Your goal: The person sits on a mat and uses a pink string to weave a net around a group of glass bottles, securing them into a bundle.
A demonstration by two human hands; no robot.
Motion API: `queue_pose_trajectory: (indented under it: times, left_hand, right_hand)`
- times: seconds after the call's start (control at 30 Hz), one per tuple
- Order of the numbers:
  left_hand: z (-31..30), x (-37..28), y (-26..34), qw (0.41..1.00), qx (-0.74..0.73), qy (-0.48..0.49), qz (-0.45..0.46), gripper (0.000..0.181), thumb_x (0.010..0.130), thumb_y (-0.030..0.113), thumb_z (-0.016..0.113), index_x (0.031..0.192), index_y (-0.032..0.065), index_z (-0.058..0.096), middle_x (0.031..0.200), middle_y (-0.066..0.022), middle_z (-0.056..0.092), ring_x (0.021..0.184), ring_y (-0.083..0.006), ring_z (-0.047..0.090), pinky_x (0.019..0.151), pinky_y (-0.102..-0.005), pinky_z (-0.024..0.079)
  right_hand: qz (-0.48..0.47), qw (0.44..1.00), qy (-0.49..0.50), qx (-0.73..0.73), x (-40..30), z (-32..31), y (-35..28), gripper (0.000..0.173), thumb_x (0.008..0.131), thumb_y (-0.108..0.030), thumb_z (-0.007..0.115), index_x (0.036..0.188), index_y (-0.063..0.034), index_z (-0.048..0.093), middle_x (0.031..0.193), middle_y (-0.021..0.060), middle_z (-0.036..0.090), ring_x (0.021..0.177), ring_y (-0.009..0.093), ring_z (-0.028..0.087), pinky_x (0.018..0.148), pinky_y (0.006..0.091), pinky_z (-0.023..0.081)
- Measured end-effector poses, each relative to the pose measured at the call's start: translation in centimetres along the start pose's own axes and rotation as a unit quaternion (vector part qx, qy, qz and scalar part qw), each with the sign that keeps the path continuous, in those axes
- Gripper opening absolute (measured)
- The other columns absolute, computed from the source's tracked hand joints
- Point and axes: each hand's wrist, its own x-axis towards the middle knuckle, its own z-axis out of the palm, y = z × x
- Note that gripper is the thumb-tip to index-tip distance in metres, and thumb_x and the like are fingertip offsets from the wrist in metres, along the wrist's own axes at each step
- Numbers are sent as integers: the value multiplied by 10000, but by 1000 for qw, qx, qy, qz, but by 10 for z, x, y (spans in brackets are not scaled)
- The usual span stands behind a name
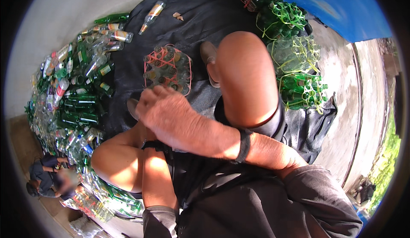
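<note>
My right hand (165,114), slightly blurred, reaches across from the right with its fingers curled at the near edge of a bundle of clear glass bottles (168,65). Whether the fingers hold anything does not show. Pink-red plastic cord crosses over the bottle necks and loops around the bundle, which stands upright on a black sheet (205,17). From below comes my left forearm, with a dark band at the wrist; my left hand (149,134) is mostly hidden behind the right one, so its grip cannot be seen.
A large heap of loose green and clear bottles (80,105) lies left. One labelled bottle (152,17) lies beyond the bundle. Corded bundles of green bottles (301,90) and clear bottles (293,53) stand right, near a blue surface (342,7). Another person (48,177) is at lower left.
</note>
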Motion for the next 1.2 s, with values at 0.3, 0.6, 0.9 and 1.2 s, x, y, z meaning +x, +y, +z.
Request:
queue_pose_trajectory:
  times: [0.3, 0.6, 0.9, 1.2]
  left_hand:
    - [-15, -12, -7, 998, -24, -33, -52, 235, 878, 265, 761, 898, 31, 758, 801, -136, 720, 726, -279, 707, 657, -394, 532]
    - [-17, -21, -7, 997, -21, -44, -65, 254, 894, 292, 758, 915, 40, 748, 800, -107, 703, 704, -250, 679, 632, -375, 514]
    - [-20, -31, -12, 996, -28, -44, -73, 272, 910, 319, 754, 932, 48, 738, 800, -79, 685, 682, -220, 651, 607, -357, 495]
    - [-23, -34, -15, 996, -36, -39, -71, 291, 926, 346, 751, 949, 56, 728, 800, -50, 668, 660, -190, 624, 583, -338, 477]
  right_hand:
    - [-73, 991, 89, 72, -42, -46, -20, 224, 728, -193, 698, 899, -49, 675, 967, 73, 582, 956, 267, 590, 849, 368, 520]
    - [-42, 955, 211, 206, -66, -69, 26, 389, 698, -158, 713, 1048, 11, 689, 974, 97, 582, 880, 276, 592, 780, 375, 540]
    - [-40, 960, 174, 214, -69, -59, 14, 388, 685, -185, 670, 1014, 20, 687, 995, 110, 566, 971, 311, 577, 878, 413, 516]
    - [-39, 969, 161, 185, -67, -49, 9, 342, 679, -194, 685, 972, -18, 693, 992, 90, 570, 998, 301, 585, 936, 426, 489]
